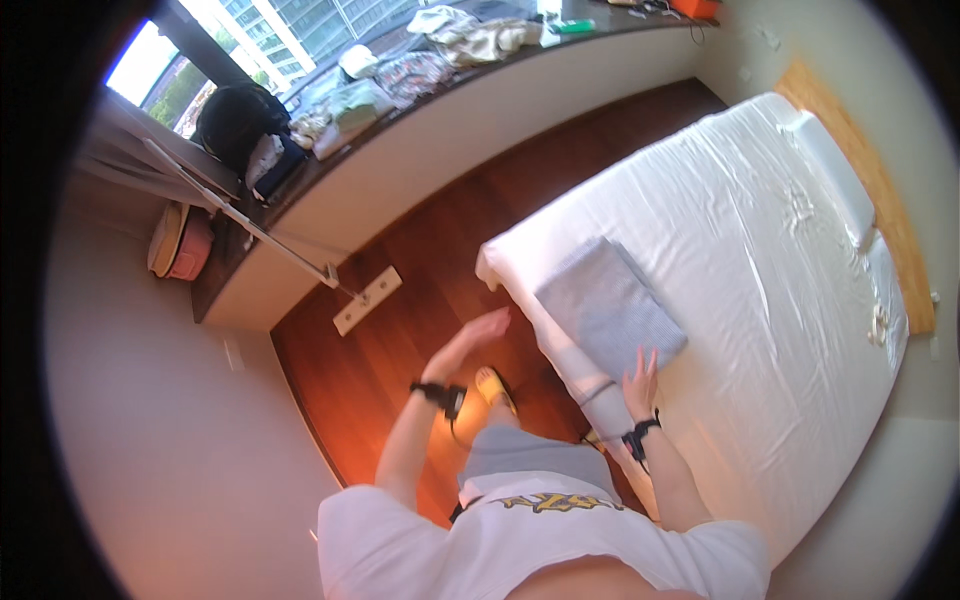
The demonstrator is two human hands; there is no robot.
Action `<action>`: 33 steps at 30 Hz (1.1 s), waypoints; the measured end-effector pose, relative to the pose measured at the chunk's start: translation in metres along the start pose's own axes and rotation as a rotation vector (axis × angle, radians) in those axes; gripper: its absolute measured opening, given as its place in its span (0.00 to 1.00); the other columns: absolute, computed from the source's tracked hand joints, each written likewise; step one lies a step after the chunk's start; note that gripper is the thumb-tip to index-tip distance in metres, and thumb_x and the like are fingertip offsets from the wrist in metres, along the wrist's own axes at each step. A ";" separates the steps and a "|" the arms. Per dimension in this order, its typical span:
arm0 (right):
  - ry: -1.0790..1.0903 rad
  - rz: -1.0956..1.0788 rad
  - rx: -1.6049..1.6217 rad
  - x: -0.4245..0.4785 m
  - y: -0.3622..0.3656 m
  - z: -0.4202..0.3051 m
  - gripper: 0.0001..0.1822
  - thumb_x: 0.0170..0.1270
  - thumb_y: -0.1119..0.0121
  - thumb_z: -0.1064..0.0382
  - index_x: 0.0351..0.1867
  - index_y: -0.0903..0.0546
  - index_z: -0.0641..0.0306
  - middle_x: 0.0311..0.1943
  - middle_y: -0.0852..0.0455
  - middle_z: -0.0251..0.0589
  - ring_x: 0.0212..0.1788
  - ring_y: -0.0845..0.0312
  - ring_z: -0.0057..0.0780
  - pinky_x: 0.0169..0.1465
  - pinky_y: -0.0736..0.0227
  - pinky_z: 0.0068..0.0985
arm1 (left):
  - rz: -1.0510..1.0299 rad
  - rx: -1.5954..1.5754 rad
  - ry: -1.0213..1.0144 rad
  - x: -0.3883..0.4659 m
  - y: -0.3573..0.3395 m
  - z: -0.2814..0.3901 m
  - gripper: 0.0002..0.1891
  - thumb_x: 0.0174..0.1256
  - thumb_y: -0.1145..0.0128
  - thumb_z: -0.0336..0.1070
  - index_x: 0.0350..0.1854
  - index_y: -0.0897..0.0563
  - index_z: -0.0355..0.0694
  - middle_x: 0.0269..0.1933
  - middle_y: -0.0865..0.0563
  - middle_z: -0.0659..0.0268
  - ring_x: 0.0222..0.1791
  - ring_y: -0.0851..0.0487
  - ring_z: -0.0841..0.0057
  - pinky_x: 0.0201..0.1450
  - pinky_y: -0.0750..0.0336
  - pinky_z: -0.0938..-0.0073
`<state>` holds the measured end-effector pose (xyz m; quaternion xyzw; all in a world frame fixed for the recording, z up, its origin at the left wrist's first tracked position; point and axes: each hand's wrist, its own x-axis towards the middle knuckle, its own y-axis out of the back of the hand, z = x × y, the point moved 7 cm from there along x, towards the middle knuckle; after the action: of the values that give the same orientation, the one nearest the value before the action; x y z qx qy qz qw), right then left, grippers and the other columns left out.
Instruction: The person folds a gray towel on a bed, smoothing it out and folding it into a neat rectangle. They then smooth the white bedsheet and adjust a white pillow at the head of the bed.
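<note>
A folded grey-blue striped cloth (611, 307) lies flat near the foot corner of the bed (750, 360), on its creased white cover. My right hand (640, 382), fingers spread, is at the cloth's near edge; whether the fingertips press on it or hover just over it is unclear. Off the bed's side, over the wooden floor, is my left hand (484, 330), stretched out, slightly blurred, with nothing visible in it. Each wrist wears a black strap with a small device.
A flat mop (367, 300) leans against the window ledge (480, 97), its head on the floor. Clothes (480, 37) and a black bag (240, 124) crowd the ledge. A pink case (187, 244) sits at its near end. A white pillow (832, 176) lies by the wooden headboard (862, 172).
</note>
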<state>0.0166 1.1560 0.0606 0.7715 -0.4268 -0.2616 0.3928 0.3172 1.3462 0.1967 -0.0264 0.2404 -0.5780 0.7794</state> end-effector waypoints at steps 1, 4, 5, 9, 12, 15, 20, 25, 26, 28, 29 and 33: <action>0.062 -0.110 -0.029 -0.010 -0.025 -0.027 0.39 0.52 0.44 0.67 0.67 0.45 0.58 0.68 0.54 0.60 0.68 0.55 0.57 0.67 0.50 0.40 | -0.006 0.091 0.036 -0.027 0.055 -0.024 0.27 0.70 0.59 0.47 0.67 0.39 0.38 0.66 0.34 0.61 0.67 0.38 0.73 0.68 0.46 0.73; -0.052 -0.388 -0.153 -0.013 -0.104 -0.016 0.40 0.50 0.42 0.65 0.67 0.44 0.58 0.68 0.55 0.61 0.68 0.57 0.59 0.69 0.54 0.39 | 0.173 -0.094 0.206 -0.096 0.146 -0.077 0.31 0.68 0.58 0.52 0.67 0.40 0.38 0.66 0.35 0.60 0.67 0.38 0.70 0.69 0.49 0.71; -0.203 -0.381 -0.090 -0.002 -0.119 0.023 0.40 0.51 0.41 0.63 0.67 0.44 0.59 0.66 0.49 0.61 0.67 0.52 0.55 0.67 0.51 0.39 | 0.182 -0.040 0.316 -0.096 0.155 -0.078 0.31 0.68 0.59 0.54 0.68 0.41 0.39 0.67 0.35 0.59 0.67 0.38 0.69 0.68 0.49 0.70; -0.415 -0.541 -0.041 0.029 -0.176 -0.047 0.34 0.59 0.47 0.54 0.67 0.42 0.58 0.52 0.26 0.50 0.54 0.32 0.39 0.58 0.40 0.38 | 0.425 -0.141 0.437 -0.167 0.254 -0.098 0.29 0.69 0.65 0.55 0.67 0.39 0.43 0.66 0.34 0.60 0.65 0.35 0.68 0.68 0.51 0.63; -0.476 -0.748 0.377 0.066 -0.199 -0.079 0.27 0.63 0.52 0.51 0.63 0.35 0.54 0.48 0.21 0.40 0.48 0.29 0.33 0.56 0.39 0.38 | 0.474 -0.079 0.344 -0.125 0.301 -0.068 0.28 0.70 0.64 0.53 0.67 0.40 0.42 0.66 0.34 0.61 0.65 0.35 0.69 0.68 0.48 0.65; -0.667 -1.040 0.536 0.082 -0.220 -0.167 0.31 0.62 0.52 0.45 0.62 0.35 0.61 0.58 0.29 0.45 0.58 0.35 0.37 0.58 0.42 0.34 | 0.495 -0.014 0.289 -0.075 0.338 -0.011 0.28 0.70 0.63 0.53 0.67 0.39 0.41 0.65 0.32 0.61 0.64 0.33 0.70 0.66 0.44 0.68; -0.812 -1.190 0.713 0.134 -0.271 -0.279 0.35 0.66 0.61 0.40 0.68 0.46 0.58 0.68 0.45 0.53 0.71 0.56 0.45 0.69 0.61 0.42 | 0.482 0.199 0.228 0.001 0.424 0.084 0.26 0.70 0.61 0.51 0.65 0.37 0.41 0.62 0.28 0.62 0.61 0.29 0.72 0.64 0.42 0.68; -0.776 -0.865 0.957 0.259 -0.329 -0.251 0.23 0.66 0.55 0.50 0.59 0.32 0.56 0.55 0.26 0.45 0.57 0.31 0.38 0.56 0.36 0.34 | 0.520 -0.029 0.409 0.089 0.518 0.128 0.25 0.69 0.62 0.50 0.65 0.36 0.43 0.62 0.28 0.63 0.58 0.27 0.74 0.62 0.39 0.74; -0.828 -0.803 1.168 0.283 -0.338 -0.273 0.20 0.65 0.54 0.53 0.56 0.29 0.57 0.51 0.24 0.42 0.51 0.28 0.34 0.53 0.33 0.31 | 0.528 0.058 0.433 0.087 0.543 0.140 0.26 0.70 0.63 0.51 0.65 0.37 0.44 0.62 0.28 0.63 0.58 0.27 0.75 0.61 0.39 0.73; -0.724 -0.554 1.199 0.354 -0.327 -0.275 0.17 0.65 0.53 0.57 0.51 0.25 0.60 0.45 0.21 0.39 0.44 0.25 0.29 0.49 0.30 0.26 | 0.493 0.165 0.448 0.136 0.570 0.162 0.26 0.70 0.63 0.52 0.65 0.37 0.45 0.62 0.27 0.65 0.57 0.26 0.76 0.59 0.38 0.73; -0.579 -0.433 1.008 0.387 -0.313 -0.271 0.17 0.65 0.53 0.57 0.51 0.25 0.62 0.43 0.20 0.38 0.43 0.25 0.27 0.49 0.29 0.25 | 0.496 0.210 0.433 0.163 0.586 0.172 0.26 0.69 0.62 0.51 0.66 0.37 0.45 0.61 0.27 0.65 0.56 0.25 0.77 0.57 0.37 0.76; -0.378 -0.088 1.140 0.434 -0.280 -0.284 0.18 0.64 0.52 0.56 0.51 0.24 0.64 0.42 0.17 0.40 0.44 0.22 0.31 0.50 0.29 0.26 | 0.298 0.185 0.634 0.290 0.573 0.193 0.26 0.68 0.58 0.50 0.65 0.36 0.45 0.61 0.26 0.65 0.54 0.25 0.76 0.51 0.33 0.78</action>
<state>0.5699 0.9812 -0.0438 0.8175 -0.5299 -0.1402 -0.1769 0.9670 1.2248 0.0851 0.2604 0.4180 -0.4570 0.7407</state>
